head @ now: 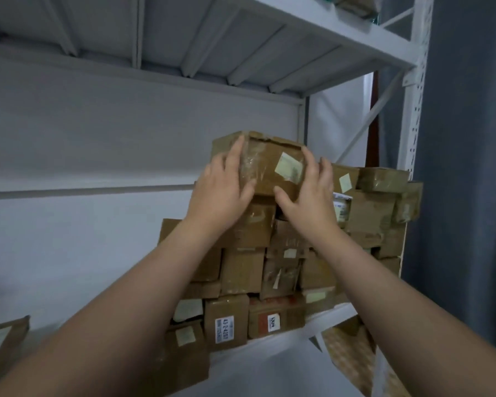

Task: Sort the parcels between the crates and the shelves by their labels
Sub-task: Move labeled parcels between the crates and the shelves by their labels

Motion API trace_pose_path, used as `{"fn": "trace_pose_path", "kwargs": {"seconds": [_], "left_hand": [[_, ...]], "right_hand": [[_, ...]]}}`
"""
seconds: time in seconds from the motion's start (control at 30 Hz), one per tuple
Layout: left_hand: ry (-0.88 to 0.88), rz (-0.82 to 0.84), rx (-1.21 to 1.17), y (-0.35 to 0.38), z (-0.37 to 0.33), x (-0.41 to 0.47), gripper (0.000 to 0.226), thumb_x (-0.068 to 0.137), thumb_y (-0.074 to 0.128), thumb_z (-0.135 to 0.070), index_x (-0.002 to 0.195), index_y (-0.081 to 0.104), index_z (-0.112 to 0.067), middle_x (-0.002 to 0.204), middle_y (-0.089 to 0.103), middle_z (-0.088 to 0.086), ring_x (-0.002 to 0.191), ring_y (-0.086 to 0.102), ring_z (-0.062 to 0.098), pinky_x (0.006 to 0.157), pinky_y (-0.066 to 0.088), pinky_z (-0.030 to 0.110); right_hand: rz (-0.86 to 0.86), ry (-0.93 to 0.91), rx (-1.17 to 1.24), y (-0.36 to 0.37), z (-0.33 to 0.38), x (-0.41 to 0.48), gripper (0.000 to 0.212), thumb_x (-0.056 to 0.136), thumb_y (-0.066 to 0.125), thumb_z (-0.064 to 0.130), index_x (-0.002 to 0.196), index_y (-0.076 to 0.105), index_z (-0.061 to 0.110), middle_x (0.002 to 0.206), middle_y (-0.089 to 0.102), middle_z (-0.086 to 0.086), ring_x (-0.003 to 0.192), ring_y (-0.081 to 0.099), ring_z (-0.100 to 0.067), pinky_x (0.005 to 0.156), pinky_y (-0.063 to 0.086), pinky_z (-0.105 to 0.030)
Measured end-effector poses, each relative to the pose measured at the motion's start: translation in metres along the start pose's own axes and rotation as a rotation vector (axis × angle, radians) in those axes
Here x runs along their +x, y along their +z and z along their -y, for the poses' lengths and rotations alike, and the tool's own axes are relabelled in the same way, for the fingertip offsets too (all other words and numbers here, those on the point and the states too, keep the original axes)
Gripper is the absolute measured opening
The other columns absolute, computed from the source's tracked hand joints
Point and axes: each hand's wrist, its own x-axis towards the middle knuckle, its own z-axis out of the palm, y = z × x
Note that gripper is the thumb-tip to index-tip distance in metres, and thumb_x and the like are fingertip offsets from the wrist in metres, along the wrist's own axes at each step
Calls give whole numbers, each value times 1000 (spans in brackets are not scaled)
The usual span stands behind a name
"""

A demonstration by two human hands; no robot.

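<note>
Clasping top parcel (269,164), left hand (221,193), right hand (309,196) grip; lower label (224,329) reads 43-2-4207

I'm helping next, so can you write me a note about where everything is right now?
Hands: the left hand and right hand both hold the box, one on each side.
Box: at the top of the stack on the shelf. I cannot tell whether it is resting or lifted.
Done: the stack is already on the shelf.
Left: place this box by its label, which is too blurred to read here.
</note>
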Motion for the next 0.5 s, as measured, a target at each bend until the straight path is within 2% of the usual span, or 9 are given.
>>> {"fn": "trace_pose_path", "kwargs": {"seconds": [0.07, 0.13, 0.17, 0.23, 0.3, 0.37, 0.43, 0.5], "left_hand": [[11, 2, 9, 1, -4, 23, 75, 94, 48, -43, 151, 1, -31, 128, 53, 12, 112, 53, 29, 85, 44, 39], [3, 47, 10, 4, -5, 35, 72, 95, 44, -46, 150, -1, -34, 120, 59, 13, 103, 58, 32, 75, 44, 36], [-12, 77, 10, 5, -6, 38, 70, 96, 42, -48, 150, 0, -35, 122, 59, 14, 104, 58, 33, 76, 45, 36], [-55, 122, -8, 7, -7, 40, 64, 96, 39, -52, 150, 9, -35, 134, 52, 14, 116, 52, 34, 89, 46, 40], [-74, 110, -49, 7, -10, 36, 61, 95, 38, -54, 149, 18, -34, 142, 45, 9, 124, 47, 32, 98, 43, 41], [-53, 48, -91, 6, -15, 28, 58, 95, 39, -53, 147, 23, -31, 143, 45, 5, 125, 46, 28, 99, 43, 41], [-24, -23, -151, 2, -17, 20, 55, 95, 40, -50, 145, 27, -31, 140, 47, 2, 124, 47, 23, 100, 44, 41], [-18, -70, -224, -1, -17, 12, 55, 96, 41, -49, 146, 26, -32, 142, 44, -1, 127, 43, 17, 103, 41, 37]], "right_hand": [[40, 45, 129, -4, -4, 20, 82, 88, 60, 42, 149, 5, 39, 158, 5, -9, 143, 16, -32, 112, 23, -44], [105, 83, 319, -5, -8, 33, 79, 90, 58, 43, 150, 7, 40, 158, 15, -4, 141, 25, -25, 109, 26, -38], [143, 87, 386, -4, -10, 37, 76, 91, 57, 43, 150, 10, 40, 156, 22, -1, 140, 29, -22, 109, 29, -36], [189, 66, 430, -2, -12, 39, 70, 92, 56, 45, 149, 17, 38, 152, 30, 1, 133, 35, -15, 104, 35, -30], [170, 46, 459, 2, -14, 36, 65, 91, 56, 47, 147, 23, 39, 150, 29, 3, 122, 36, -7, 90, 33, -15], [128, 39, 506, 2, -14, 31, 60, 92, 56, 47, 143, 26, 43, 146, 27, 5, 113, 35, -2, 76, 29, -7], [89, 11, 561, 0, -14, 24, 56, 92, 56, 46, 140, 27, 46, 138, 25, 9, 109, 36, 1, 78, 31, -7], [66, -14, 626, -2, -12, 18, 61, 92, 57, 43, 141, 22, 48, 135, 20, 14, 118, 34, -3, 93, 34, -16]]}}
